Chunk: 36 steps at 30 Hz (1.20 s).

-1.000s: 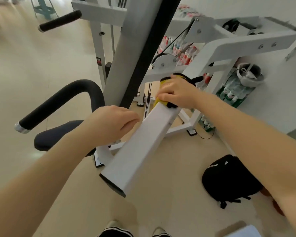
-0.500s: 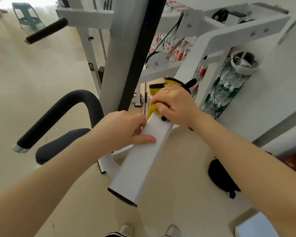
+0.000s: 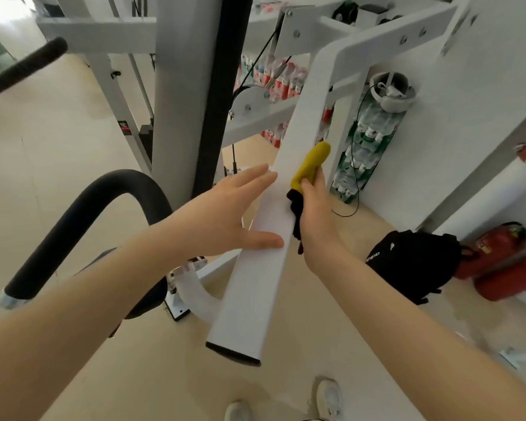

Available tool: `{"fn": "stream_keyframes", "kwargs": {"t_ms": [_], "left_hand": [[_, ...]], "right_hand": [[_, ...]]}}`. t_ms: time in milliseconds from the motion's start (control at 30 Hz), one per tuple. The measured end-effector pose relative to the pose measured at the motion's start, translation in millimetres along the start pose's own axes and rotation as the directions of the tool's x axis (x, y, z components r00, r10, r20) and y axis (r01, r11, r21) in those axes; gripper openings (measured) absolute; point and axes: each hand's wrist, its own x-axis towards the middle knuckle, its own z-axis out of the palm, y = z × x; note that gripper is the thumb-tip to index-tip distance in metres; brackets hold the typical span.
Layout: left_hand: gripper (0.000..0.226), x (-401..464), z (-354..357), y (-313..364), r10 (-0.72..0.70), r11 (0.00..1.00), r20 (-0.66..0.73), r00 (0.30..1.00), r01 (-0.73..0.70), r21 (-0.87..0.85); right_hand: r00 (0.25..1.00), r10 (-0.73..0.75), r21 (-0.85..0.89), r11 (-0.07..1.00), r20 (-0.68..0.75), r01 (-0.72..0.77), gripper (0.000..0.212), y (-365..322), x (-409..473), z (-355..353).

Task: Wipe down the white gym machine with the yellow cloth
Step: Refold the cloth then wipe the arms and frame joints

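Black handle (image 3: 73,226): padded curved grip at my 9 o'clock, part of the white gym machine (image 3: 182,95); I touch neither it nor the upright post.

Left hand (image 3: 225,217): mine, fingers straight and spread, palm laid against the left face of the sloping white beam (image 3: 264,268), thumb lying across its top face. It holds nothing; it only steadies. Half a second ago the same fingers were curled at the beam's edge; now they are flattened and stretched toward 12 o'clock.

White beam: a square steel tube running from 6 o'clock up toward 1 o'clock, black cap at the near end. I judge it rigid, heavy, fixed to the frame and smooth-painted, so it will not give under pressure, though a palm may slide on it.

Yellow cloth (image 3: 312,162): soft, light, limp, with a black part (image 3: 295,208) hanging below. Best bunched in the fist so a fold meets the paint. It sits at the beam's right edge, its yellow end poking out toward 1 o'clock.

Right hand (image 3: 316,214): mine, fingers wrapped round the cloth, pressing it to the beam's right side. Earlier it lay on top of the beam with the cloth under the palm; it has rolled off to the side face.

Black bag (image 3: 413,262): on the floor at 3 o'clock, well apart.
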Motion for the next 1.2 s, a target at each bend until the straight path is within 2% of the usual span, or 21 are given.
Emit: {"fn": "stream_keyframes", "kwargs": {"t_ms": [100, 167, 233, 333, 367, 433, 500, 567, 667, 733, 833, 933, 1000, 1067, 1133, 1200], "left_hand": [[0.099, 10, -3, 4, -0.003, 0.996, 0.021, 1.0, 0.001, 0.093], [0.098, 18, -1, 6, -0.019, 0.992, 0.025, 1.0, 0.016, 0.128], [0.095, 25, 2, 8, -0.047, 0.993, 0.025, 0.999, 0.044, 0.111], [0.088, 37, 5, 14, -0.074, 0.993, 0.004, 0.997, 0.073, 0.096], [0.084, 41, 4, 16, -0.087, 0.991, 0.0, 0.996, 0.086, 0.107], [0.074, 48, 3, 19, -0.11, 0.984, -0.018, 0.994, 0.111, 0.14], [0.066, 54, 2, 21, -0.112, 0.978, -0.041, 0.993, 0.117, 0.17], [0.065, 57, 0, 23, -0.094, 0.982, -0.066, 0.993, 0.103, 0.161], [0.073, 58, -2, 28, -0.097, 0.993, -0.075, 0.992, 0.102, 0.065], [0.08, 60, -3, 31, -0.112, 0.993, -0.055, 0.992, 0.113, 0.034], [0.086, 63, -2, 30, -0.152, 0.985, -0.043, 0.987, 0.155, 0.077], [0.078, 63, -1, 30, -0.198, 0.977, -0.021, 0.98, 0.199, 0.072], [0.076, 62, 0, 32, -0.209, 0.975, -0.02, 0.978, 0.209, 0.068], [0.077, 62, 1, 33, -0.223, 0.972, -0.033, 0.974, 0.225, 0.062], [0.08, 63, 1, 37, -0.216, 0.974, -0.052, 0.975, 0.219, 0.059], [0.086, 63, 1, 37, -0.188, 0.981, -0.085, 0.978, 0.192, 0.034]], "right_hand": [[0.996, 0.091, 0.05, 0.995, -0.002, -0.09, 0.068, -13, 32, -6], [0.995, 0.1, 0.042, 0.994, -0.023, -0.099, 0.063, -21, 61, -10], [0.993, 0.109, 0.037, 0.994, -0.042, -0.107, 0.046, -25, 91, -16], [0.982, 0.179, 0.116, 0.978, -0.056, -0.172, 0.01, -31, 134, -23], [0.978, 0.199, 0.106, 0.976, -0.069, -0.191, 0.008, -30, 144, -23], [0.969, 0.232, 0.058, 0.972, -0.081, -0.228, 0.033, -24, 147, -22], [0.982, 0.161, 0.067, 0.986, -0.096, -0.155, 0.061, -18, 117, -17], [1.0, -0.012, 0.019, 1.0, -0.019, 0.012, 0.072, -8, 70, -11], [0.989, -0.111, 0.031, 0.994, 0.101, 0.108, 0.082, 16, 42, -13], [0.992, -0.092, 0.031, 0.995, 0.09, 0.09, 0.082, 12, 64, -13], [0.998, -0.063, -0.014, 0.998, 0.02, 0.063, 0.078, -6, 116, -20], [1.0, -0.026, -0.007, 1.0, 0.015, 0.026, 0.064, -24, 172, -37], [1.0, -0.004, -0.1, 0.995, -0.016, 0.003, 0.052, -35, 188, -37], [0.996, -0.055, -0.211, 0.977, -0.066, 0.04, 0.055, -36, 168, -25], [0.987, -0.158, -0.26, 0.954, -0.013, 0.15, 0.063, -27, 120, -18], [0.969, -0.232, -0.178, 0.953, 0.09, 0.245, 0.063, -9, 79, -21]]}}
